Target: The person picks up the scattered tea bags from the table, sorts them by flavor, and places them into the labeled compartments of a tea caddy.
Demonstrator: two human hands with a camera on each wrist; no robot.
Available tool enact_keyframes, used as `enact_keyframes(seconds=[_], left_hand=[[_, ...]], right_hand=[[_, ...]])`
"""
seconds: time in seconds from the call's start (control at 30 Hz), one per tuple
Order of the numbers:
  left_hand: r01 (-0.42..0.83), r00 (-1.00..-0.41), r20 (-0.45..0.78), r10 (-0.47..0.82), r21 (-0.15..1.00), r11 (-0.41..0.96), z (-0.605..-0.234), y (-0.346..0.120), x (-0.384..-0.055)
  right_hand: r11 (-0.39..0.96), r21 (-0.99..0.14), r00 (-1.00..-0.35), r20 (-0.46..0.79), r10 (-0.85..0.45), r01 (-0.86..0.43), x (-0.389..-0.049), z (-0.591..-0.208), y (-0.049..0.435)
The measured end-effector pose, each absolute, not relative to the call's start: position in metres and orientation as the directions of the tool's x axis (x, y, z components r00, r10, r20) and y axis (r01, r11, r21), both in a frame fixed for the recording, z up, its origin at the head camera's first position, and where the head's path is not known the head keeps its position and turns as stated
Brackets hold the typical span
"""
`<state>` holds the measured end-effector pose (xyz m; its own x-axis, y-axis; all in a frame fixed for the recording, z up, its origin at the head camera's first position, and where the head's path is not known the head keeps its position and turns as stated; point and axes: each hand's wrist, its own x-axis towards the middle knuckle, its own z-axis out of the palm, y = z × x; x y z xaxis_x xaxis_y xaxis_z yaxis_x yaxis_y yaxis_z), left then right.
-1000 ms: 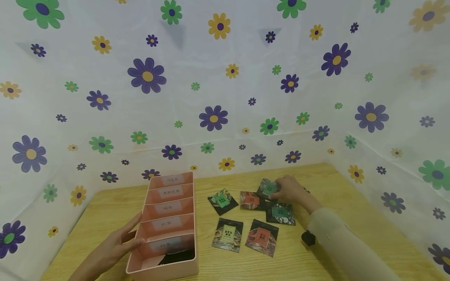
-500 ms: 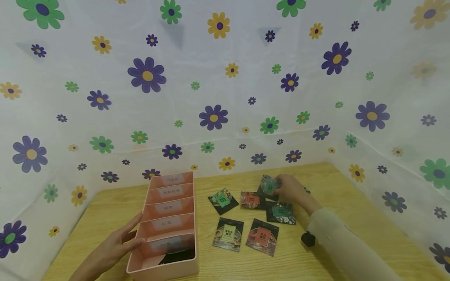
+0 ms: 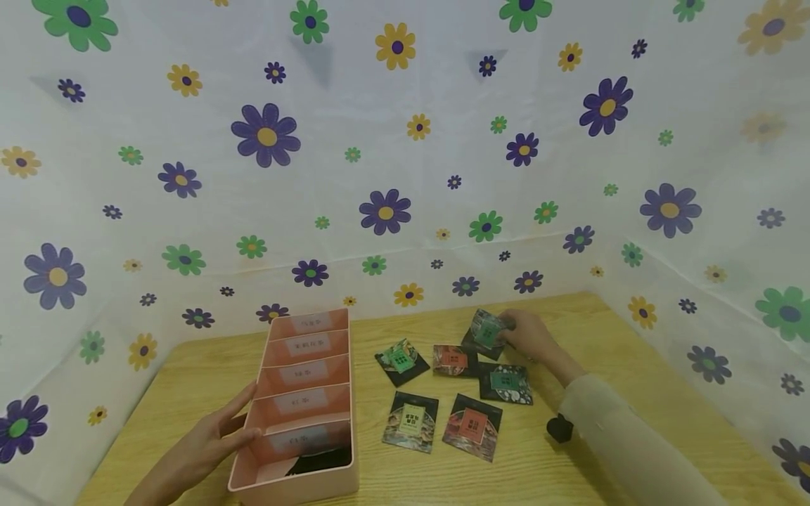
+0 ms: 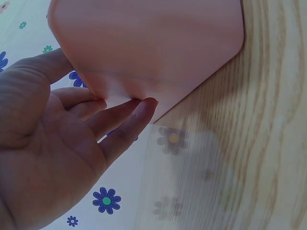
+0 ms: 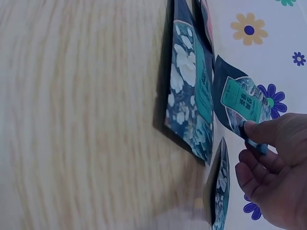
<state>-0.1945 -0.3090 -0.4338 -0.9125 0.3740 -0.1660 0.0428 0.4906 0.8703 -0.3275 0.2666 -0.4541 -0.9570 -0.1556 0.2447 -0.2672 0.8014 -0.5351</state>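
My right hand [image 3: 530, 340] pinches the edge of a dark sachet with a green label [image 3: 486, 330] between thumb and fingers. In the right wrist view that sachet [image 5: 240, 96] stands tilted, off the table. Below it on the table lies a white-flowered sachet with a green label [image 5: 184, 72]; another sachet [image 5: 221, 191] lies beside the hand. A red-labelled sachet [image 3: 451, 360] is just left of the held one. My left hand [image 3: 199, 450] touches the left side of a pink divided box [image 3: 356, 450]; its slightly bent fingers press the wall [image 4: 148, 43] in the left wrist view.
The box has labelled dividers, and something black [image 3: 321, 461] lies in its nearest compartment. More sachets lie on the wooden table [image 3: 418, 485]: a green-labelled one [image 3: 401, 361], a pale-labelled one [image 3: 411, 422] and a red-labelled one [image 3: 473, 426]. A flower-print sheet [image 3: 380, 154] surrounds the table.
My right hand has lifted the pinched sachet slightly and moved a little to the right; more of its face shows. The left hand and box have stayed put.
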Motion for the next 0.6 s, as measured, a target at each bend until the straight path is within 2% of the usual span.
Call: enact_keyframes(seconds=[0.17, 0.4, 0.6], left_hand=[[0.043, -0.910, -0.171, 0.378, 0.868, 0.496, -0.432, -0.309, -0.195], [0.047, -0.909, -0.167, 0.382, 0.869, 0.492, -0.431, -0.309, -0.195], [0.063, -0.911, -0.147, 0.385, 0.874, 0.482, -0.430, -0.309, -0.194]], right_hand=[[0.783, -0.552, -0.950, 0.268, -0.159, -0.287, -0.328, -0.452, 0.268], [0.686, -0.678, -0.959, 0.263, -0.108, -0.263, -0.326, -0.446, 0.267], [0.675, -0.675, -0.937, 0.343, -0.071, -0.298, -0.322, -0.439, 0.257]])
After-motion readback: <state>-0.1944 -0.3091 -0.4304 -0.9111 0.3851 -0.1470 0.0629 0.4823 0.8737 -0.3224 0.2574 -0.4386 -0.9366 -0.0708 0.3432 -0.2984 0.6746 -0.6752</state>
